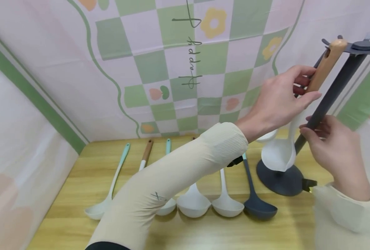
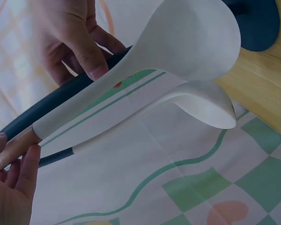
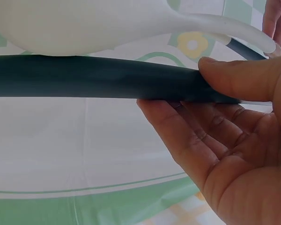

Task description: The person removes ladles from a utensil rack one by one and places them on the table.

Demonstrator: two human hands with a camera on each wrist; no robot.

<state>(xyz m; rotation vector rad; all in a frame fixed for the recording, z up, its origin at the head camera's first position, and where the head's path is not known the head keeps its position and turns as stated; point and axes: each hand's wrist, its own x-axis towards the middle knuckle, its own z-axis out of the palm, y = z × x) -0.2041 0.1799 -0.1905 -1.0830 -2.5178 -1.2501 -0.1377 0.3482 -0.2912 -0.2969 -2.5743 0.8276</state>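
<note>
My left hand (image 1: pixel 278 99) grips the wooden handle (image 1: pixel 325 66) of a white ladle (image 1: pixel 278 154), whose bowl hangs downward. The handle's top is beside the hooks of a dark utensil stand (image 1: pixel 364 47); I cannot tell whether it is hooked. My right hand (image 1: pixel 338 149) holds the stand's pole (image 3: pixel 98 77) between thumb and fingers, below the left hand. Behind the held ladle hangs another white ladle (image 2: pixel 206 105) with a dark handle. The left wrist view shows the left hand (image 2: pixel 14 187) around the wood, close to where it meets the white shaft.
The stand's round base (image 1: pixel 280 182) rests on the wooden table (image 1: pixel 69 208). Several ladles lie in a row to its left, among them a dark ladle (image 1: pixel 260 208) and a pale ladle (image 1: pixel 101 208); the left sleeve hides some. A patterned cloth (image 1: pixel 178 93) hangs behind.
</note>
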